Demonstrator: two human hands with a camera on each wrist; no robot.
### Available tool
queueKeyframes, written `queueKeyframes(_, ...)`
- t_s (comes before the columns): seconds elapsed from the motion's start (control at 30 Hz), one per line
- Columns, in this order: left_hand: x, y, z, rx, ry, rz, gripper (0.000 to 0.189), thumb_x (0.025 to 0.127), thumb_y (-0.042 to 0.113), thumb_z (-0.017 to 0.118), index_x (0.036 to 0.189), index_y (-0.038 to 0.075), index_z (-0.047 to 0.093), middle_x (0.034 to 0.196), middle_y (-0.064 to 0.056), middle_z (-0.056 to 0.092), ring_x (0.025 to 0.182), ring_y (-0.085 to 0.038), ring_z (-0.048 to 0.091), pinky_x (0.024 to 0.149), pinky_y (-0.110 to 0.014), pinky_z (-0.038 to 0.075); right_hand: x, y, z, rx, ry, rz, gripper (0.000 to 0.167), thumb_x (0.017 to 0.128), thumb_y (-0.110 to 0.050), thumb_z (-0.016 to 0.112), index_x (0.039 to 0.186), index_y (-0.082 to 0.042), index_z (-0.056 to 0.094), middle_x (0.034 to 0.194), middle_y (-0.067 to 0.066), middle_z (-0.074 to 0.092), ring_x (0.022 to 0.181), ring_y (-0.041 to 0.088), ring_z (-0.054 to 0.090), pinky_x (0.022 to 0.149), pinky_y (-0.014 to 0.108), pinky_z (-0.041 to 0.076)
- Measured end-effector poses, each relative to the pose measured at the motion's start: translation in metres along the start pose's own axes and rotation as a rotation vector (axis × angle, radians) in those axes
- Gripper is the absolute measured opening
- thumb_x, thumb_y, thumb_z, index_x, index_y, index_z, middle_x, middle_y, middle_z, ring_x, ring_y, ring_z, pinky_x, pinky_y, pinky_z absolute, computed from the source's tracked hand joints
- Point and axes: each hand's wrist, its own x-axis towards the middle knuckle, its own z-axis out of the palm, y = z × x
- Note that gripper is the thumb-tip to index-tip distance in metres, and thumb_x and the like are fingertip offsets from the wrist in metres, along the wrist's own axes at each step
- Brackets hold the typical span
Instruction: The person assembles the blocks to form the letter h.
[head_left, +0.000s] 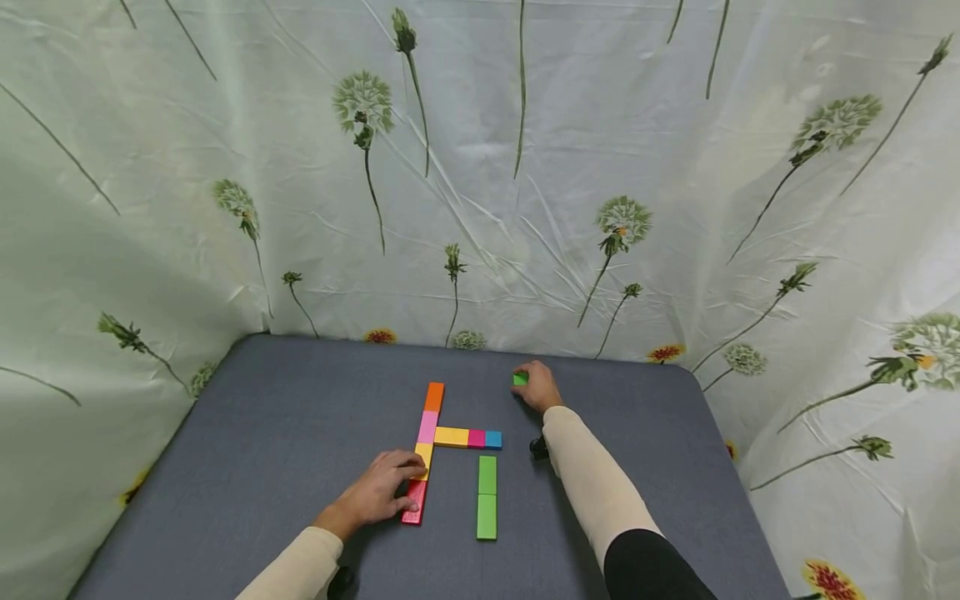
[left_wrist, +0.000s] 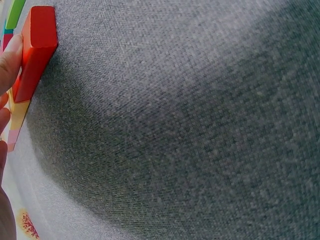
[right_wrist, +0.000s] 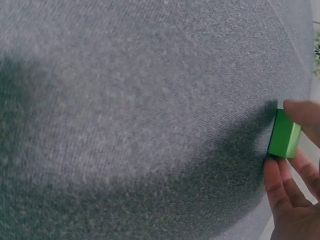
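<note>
In the head view my left hand (head_left: 378,486) rests at the lower end of a column of flat blocks. Its thumb touches the red block (head_left: 414,503), and its fingertips lie at the yellow block (head_left: 423,454) above it. The red block (left_wrist: 42,30) shows clearly beside the thumb in the left wrist view. My right hand (head_left: 540,387), at the far side of the table, pinches a small green block (right_wrist: 285,134) between thumb and fingers. Upward from the yellow block, the column continues with a pink block (head_left: 427,427) and an orange block (head_left: 434,397).
From the column's middle a row runs right: another yellow block (head_left: 452,437), a magenta block (head_left: 476,438) and a blue block (head_left: 492,440). Below it lie two green blocks (head_left: 487,477) end to end. The grey table (head_left: 300,417) meets a dandelion-print curtain (head_left: 487,208) behind.
</note>
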Motion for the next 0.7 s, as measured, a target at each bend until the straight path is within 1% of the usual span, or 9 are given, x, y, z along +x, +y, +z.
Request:
queueKeyframes(0.13, 0.0, 0.0, 0.0, 0.003, -0.004, -0.007, 0.045, 0.077, 0.029, 0.081, 0.111, 0.003, 0.069, 0.117, -0.005, 0.058, 0.113, -0.024, 0.052, 0.099, -0.047, 0.04, 0.0, -0.001, 0.0, -0.006, -0.019, 0.02, 0.029, 0.081, -0.009, 0.076, 0.109, -0.003, 0.07, 0.109, 0.015, 0.061, 0.102, 0.03, 0.057, 0.088, 0.044, 0.048)
queueKeyframes(0.33, -0.001, 0.0, 0.0, -0.005, -0.017, -0.018, 0.046, 0.077, 0.029, 0.081, 0.112, 0.003, 0.069, 0.118, -0.005, 0.058, 0.113, -0.025, 0.052, 0.099, -0.049, 0.039, -0.006, -0.002, -0.002, 0.019, -0.049, -0.02, 0.027, 0.081, -0.007, 0.076, 0.108, -0.003, 0.071, 0.107, 0.013, 0.065, 0.101, 0.029, 0.06, 0.086, 0.043, 0.05)
queueKeyframes(0.5, -0.001, 0.001, 0.001, -0.005, -0.006, -0.016, 0.047, 0.076, 0.029, 0.081, 0.113, 0.003, 0.069, 0.118, -0.006, 0.058, 0.113, -0.025, 0.052, 0.099, -0.048, 0.04, -0.019, -0.005, -0.004, 0.042, -0.064, -0.082, 0.026, 0.081, -0.007, 0.076, 0.106, -0.004, 0.072, 0.105, 0.011, 0.066, 0.097, 0.027, 0.06, 0.083, 0.042, 0.05)
queueKeyframes(0.7, 0.001, 0.001, 0.001, 0.019, 0.031, 0.015, 0.046, 0.075, 0.028, 0.082, 0.111, 0.003, 0.069, 0.117, -0.007, 0.059, 0.11, -0.027, 0.053, 0.097, -0.049, 0.042, -0.041, -0.003, -0.002, 0.067, -0.042, -0.128, 0.025, 0.08, -0.008, 0.076, 0.105, -0.006, 0.073, 0.102, 0.008, 0.063, 0.089, 0.022, 0.056, 0.079, 0.04, 0.049)
